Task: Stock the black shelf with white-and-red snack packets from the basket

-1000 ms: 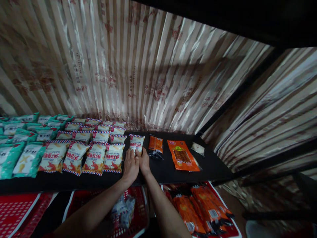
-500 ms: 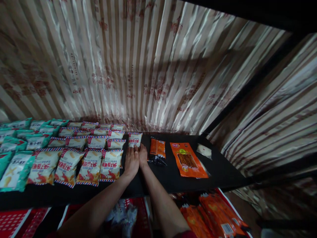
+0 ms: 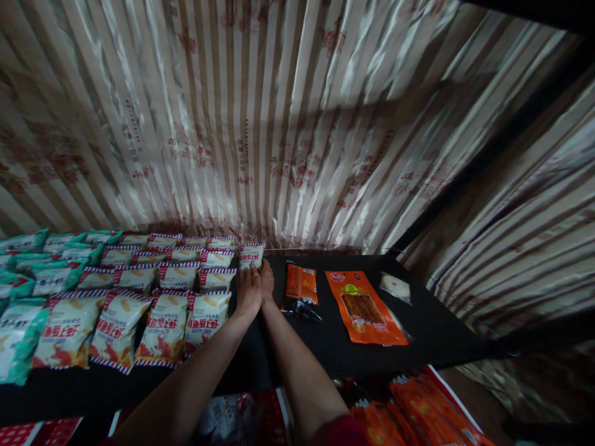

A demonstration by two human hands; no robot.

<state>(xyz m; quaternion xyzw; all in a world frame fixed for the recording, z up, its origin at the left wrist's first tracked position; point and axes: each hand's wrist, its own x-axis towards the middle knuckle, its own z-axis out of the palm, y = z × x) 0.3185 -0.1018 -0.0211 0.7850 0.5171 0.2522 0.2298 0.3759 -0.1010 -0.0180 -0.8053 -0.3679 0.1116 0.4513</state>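
Observation:
Both my hands are together at the near end of a small white snack bag (image 3: 251, 253) with red lettering, at the back of the black shelf (image 3: 260, 347). My left hand (image 3: 249, 290) has its fingers on the bag's lower left part. Against it, my right hand (image 3: 266, 281) grips the lower right corner; some of its fingers are hidden. Left of my hands stand rows of matching snack bags (image 3: 162, 325), propped up and leaning back. An orange and black packet (image 3: 301, 288) lies flat just right of my right hand.
Teal snack bags (image 3: 21, 337) fill the far left. A larger orange packet (image 3: 365, 306) and a small white packet (image 3: 395, 287) lie to the right. Striped sheeting (image 3: 279, 124) hangs behind. Below the front edge are red baskets (image 3: 284, 414) and orange packets (image 3: 427, 409).
The snack bag and both hands have shifted slightly toward the back of the shelf, and the bag looks more upright. The camera view has moved a little.

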